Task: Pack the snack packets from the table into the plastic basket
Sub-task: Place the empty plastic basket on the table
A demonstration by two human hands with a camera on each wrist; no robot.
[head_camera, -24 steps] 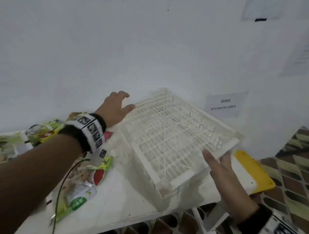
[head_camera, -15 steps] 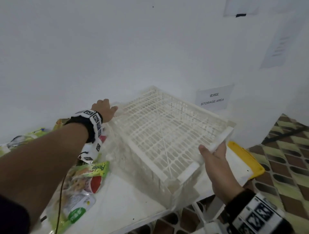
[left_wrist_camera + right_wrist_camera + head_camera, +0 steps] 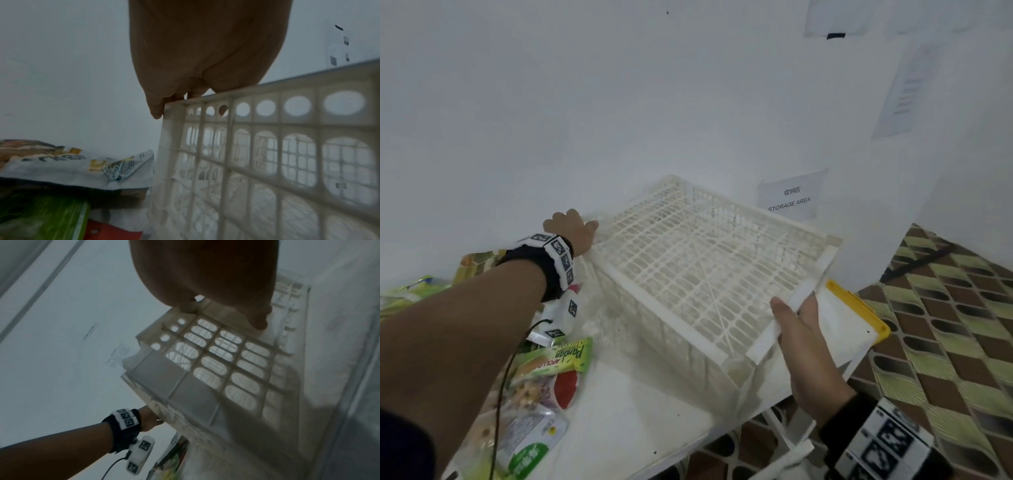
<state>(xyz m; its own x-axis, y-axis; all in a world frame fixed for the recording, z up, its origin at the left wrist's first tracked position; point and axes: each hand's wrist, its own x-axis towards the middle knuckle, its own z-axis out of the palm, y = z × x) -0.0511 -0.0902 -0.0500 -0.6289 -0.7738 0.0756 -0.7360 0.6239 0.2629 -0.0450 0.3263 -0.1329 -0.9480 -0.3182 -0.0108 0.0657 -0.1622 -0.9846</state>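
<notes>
Gripping the white plastic basket (image 3: 709, 274) at centre frame, my left hand (image 3: 571, 228) curls over its far-left rim corner and my right hand (image 3: 801, 329) clasps the near-right rim. It looks light, stiff and empty; rims suit holding. Crinkly, slippery-looking snack packets (image 3: 551, 370) lie lower left on the surface (image 3: 626, 428).

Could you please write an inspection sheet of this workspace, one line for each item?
Surface: white table, basket and packets on it.
Job's things: white plastic basket, no packets inside; snack packets piled left of it.
Clutter: yellow-edged board beside the basket.
Grips: left hand holds the basket's far-left rim; right hand holds its near-right rim.
Cables: black cable from the left wrist device.
Surroundings: white wall, "STORAGE AREA" sign, patterned floor.
</notes>
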